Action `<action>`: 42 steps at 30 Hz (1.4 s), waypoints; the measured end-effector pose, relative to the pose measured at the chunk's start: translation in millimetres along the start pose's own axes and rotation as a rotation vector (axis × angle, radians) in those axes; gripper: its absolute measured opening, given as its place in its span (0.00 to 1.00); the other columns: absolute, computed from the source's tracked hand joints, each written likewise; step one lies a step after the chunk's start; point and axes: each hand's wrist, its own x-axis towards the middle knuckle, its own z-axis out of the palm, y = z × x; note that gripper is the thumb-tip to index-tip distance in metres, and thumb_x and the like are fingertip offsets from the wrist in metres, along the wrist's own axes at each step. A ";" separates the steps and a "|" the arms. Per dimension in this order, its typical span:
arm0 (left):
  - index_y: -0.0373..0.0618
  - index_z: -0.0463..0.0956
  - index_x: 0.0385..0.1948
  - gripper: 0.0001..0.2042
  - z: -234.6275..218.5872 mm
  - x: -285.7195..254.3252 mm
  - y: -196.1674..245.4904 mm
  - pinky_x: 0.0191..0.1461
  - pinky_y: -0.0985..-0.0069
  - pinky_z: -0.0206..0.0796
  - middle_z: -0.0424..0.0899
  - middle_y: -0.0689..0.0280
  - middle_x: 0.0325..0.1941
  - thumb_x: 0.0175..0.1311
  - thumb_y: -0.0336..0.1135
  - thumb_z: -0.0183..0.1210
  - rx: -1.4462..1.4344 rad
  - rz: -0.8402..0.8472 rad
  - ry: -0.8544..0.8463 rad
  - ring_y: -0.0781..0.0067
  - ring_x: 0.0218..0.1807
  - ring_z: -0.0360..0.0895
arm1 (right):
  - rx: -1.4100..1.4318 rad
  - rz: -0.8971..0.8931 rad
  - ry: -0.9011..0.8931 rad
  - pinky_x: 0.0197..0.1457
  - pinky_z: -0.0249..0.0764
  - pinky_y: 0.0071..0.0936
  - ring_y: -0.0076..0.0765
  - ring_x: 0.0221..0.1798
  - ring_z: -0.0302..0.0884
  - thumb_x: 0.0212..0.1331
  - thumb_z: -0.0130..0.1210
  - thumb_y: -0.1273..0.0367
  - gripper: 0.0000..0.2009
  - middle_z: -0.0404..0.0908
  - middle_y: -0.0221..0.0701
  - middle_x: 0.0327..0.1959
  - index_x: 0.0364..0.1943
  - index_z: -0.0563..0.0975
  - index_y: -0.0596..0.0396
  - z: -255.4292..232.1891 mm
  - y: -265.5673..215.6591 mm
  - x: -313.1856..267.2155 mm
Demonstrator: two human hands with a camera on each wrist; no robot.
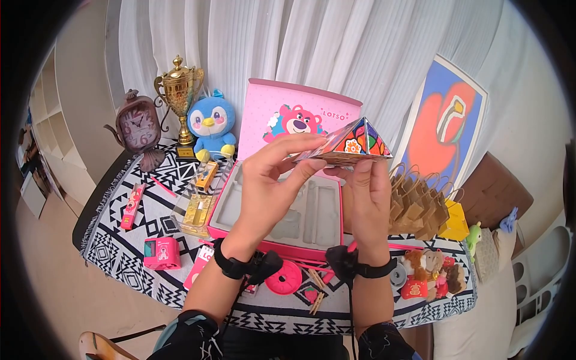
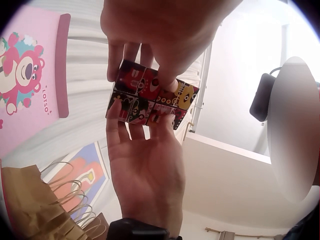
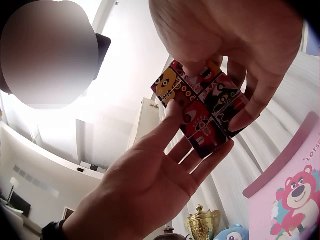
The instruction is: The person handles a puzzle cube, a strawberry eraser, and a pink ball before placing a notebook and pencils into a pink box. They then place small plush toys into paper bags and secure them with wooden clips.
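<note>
Both hands hold a folding puzzle cube [image 1: 354,144] with bright patterned panels, raised over the table. In the head view it points up in a triangular shape. My left hand [image 1: 267,180] pinches its left side between thumb and fingers, while my right hand [image 1: 371,201] grips the lower right end with the thumb on the near edge. From below, the left wrist view shows the puzzle cube [image 2: 150,97] as a block of square panels in red, black and yellow. The same panels of the puzzle cube [image 3: 202,117] appear in the right wrist view, thumbs of both hands pressing on them.
Beneath the hands lies an open pink box [image 1: 282,246] with a grey moulded insert. A gold trophy [image 1: 181,102], a clock [image 1: 138,126] and a blue plush toy [image 1: 211,129] stand at back left. Brown paper bags [image 1: 420,204] and small plush toys [image 1: 432,270] are on the right.
</note>
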 end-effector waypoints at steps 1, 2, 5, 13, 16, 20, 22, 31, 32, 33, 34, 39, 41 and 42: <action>0.39 0.85 0.54 0.13 -0.8 -0.2 0.9 0.62 0.68 0.81 0.87 0.60 0.55 0.69 0.25 0.66 0.000 0.000 0.000 0.69 0.56 0.85 | 0.000 0.000 0.000 0.56 0.78 0.29 0.28 0.50 0.82 0.82 0.45 0.54 0.22 0.82 0.35 0.51 0.59 0.73 0.61 -0.1 -1.7 0.4; 0.39 0.85 0.54 0.13 -1.7 -0.6 1.7 0.60 0.71 0.81 0.88 0.62 0.53 0.70 0.27 0.66 -0.065 -0.045 0.019 0.71 0.54 0.85 | 0.009 0.005 0.000 0.55 0.78 0.28 0.26 0.49 0.81 0.82 0.46 0.55 0.21 0.82 0.33 0.50 0.59 0.74 0.60 -0.2 -3.9 1.1; 0.39 0.85 0.54 0.13 -15.0 -0.4 -5.8 0.54 0.76 0.80 0.89 0.65 0.49 0.72 0.33 0.66 -0.121 -0.185 0.044 0.76 0.49 0.85 | 0.007 0.038 0.007 0.51 0.75 0.24 0.21 0.45 0.76 0.82 0.47 0.56 0.20 0.81 0.28 0.47 0.60 0.74 0.59 -7.8 -4.2 1.9; 0.44 0.83 0.53 0.17 -34.0 8.7 -4.5 0.40 0.84 0.75 0.89 0.72 0.42 0.77 0.48 0.61 -0.129 -0.570 -0.063 0.87 0.42 0.83 | -0.019 0.180 0.096 0.42 0.65 0.18 0.14 0.39 0.66 0.82 0.49 0.57 0.17 0.75 0.18 0.40 0.59 0.74 0.55 -7.0 1.9 4.5; 0.44 0.83 0.55 0.19 -33.7 8.7 -7.1 0.37 0.85 0.74 0.89 0.72 0.42 0.78 0.50 0.60 -0.176 -0.595 -0.050 0.88 0.41 0.83 | 0.043 0.240 0.078 0.43 0.65 0.17 0.13 0.40 0.65 0.82 0.49 0.58 0.17 0.75 0.18 0.41 0.60 0.74 0.56 -8.3 7.5 5.7; 0.42 0.84 0.52 0.16 -30.6 8.0 -7.3 0.39 0.83 0.76 0.89 0.71 0.43 0.76 0.46 0.63 -0.136 -0.531 0.012 0.87 0.43 0.83 | -0.030 0.173 0.031 0.44 0.70 0.19 0.13 0.44 0.72 0.80 0.52 0.61 0.17 0.81 0.22 0.46 0.62 0.75 0.59 -10.3 6.5 3.7; 0.40 0.85 0.51 0.15 -20.3 5.7 -6.9 0.41 0.82 0.77 0.90 0.70 0.43 0.75 0.43 0.64 -0.101 -0.483 0.050 0.85 0.44 0.84 | -0.059 0.149 0.023 0.45 0.74 0.20 0.15 0.46 0.75 0.79 0.54 0.63 0.17 0.83 0.25 0.48 0.62 0.77 0.60 -6.8 1.8 2.0; 0.35 0.85 0.49 0.12 -12.0 3.9 -1.4 0.48 0.79 0.78 0.90 0.67 0.43 0.71 0.33 0.67 -0.076 -0.338 0.094 0.82 0.45 0.84 | -0.017 0.154 0.004 0.46 0.83 0.23 0.21 0.48 0.81 0.75 0.60 0.67 0.15 0.86 0.31 0.48 0.57 0.82 0.63 -5.9 -3.8 0.4; 0.35 0.85 0.50 0.12 -15.2 4.7 -1.2 0.48 0.79 0.78 0.90 0.66 0.43 0.71 0.32 0.68 -0.071 -0.384 0.093 0.82 0.45 0.84 | -0.013 0.163 0.000 0.46 0.83 0.23 0.21 0.49 0.81 0.74 0.61 0.67 0.15 0.86 0.32 0.48 0.56 0.82 0.63 -9.3 -3.7 1.4; 0.36 0.85 0.50 0.12 -16.8 5.1 -1.1 0.48 0.79 0.78 0.90 0.66 0.43 0.70 0.31 0.68 -0.065 -0.430 0.092 0.82 0.45 0.84 | -0.009 0.172 -0.005 0.46 0.83 0.23 0.20 0.49 0.81 0.74 0.62 0.67 0.15 0.87 0.32 0.48 0.56 0.82 0.63 -10.9 -3.7 1.9; 0.36 0.85 0.50 0.12 -16.6 4.9 -2.4 0.48 0.79 0.78 0.90 0.66 0.43 0.70 0.31 0.68 -0.065 -0.430 0.092 0.82 0.45 0.84 | -0.008 0.172 -0.005 0.46 0.83 0.23 0.20 0.49 0.81 0.74 0.62 0.67 0.15 0.87 0.32 0.48 0.56 0.82 0.63 -10.6 -4.5 2.0; 0.36 0.84 0.49 0.11 -8.0 2.9 -2.0 0.48 0.80 0.79 0.91 0.64 0.44 0.69 0.29 0.69 -0.045 -0.323 0.020 0.82 0.45 0.85 | -0.024 0.189 0.089 0.44 0.81 0.22 0.20 0.45 0.83 0.70 0.66 0.69 0.13 0.88 0.30 0.46 0.53 0.83 0.63 -4.2 -10.9 0.6; 0.36 0.84 0.49 0.11 -10.7 3.5 -4.1 0.48 0.80 0.79 0.91 0.64 0.44 0.69 0.29 0.69 -0.052 -0.315 0.045 0.81 0.45 0.86 | -0.033 0.176 0.082 0.43 0.81 0.21 0.20 0.44 0.83 0.69 0.66 0.69 0.13 0.89 0.30 0.45 0.53 0.84 0.63 -8.7 -7.4 0.4; 0.36 0.83 0.48 0.10 -11.6 3.7 -4.8 0.48 0.80 0.79 0.91 0.63 0.44 0.69 0.29 0.69 -0.058 -0.306 0.071 0.81 0.46 0.86 | -0.042 0.163 0.074 0.42 0.81 0.21 0.20 0.43 0.83 0.69 0.67 0.69 0.14 0.89 0.30 0.45 0.53 0.85 0.63 -10.3 -6.3 0.3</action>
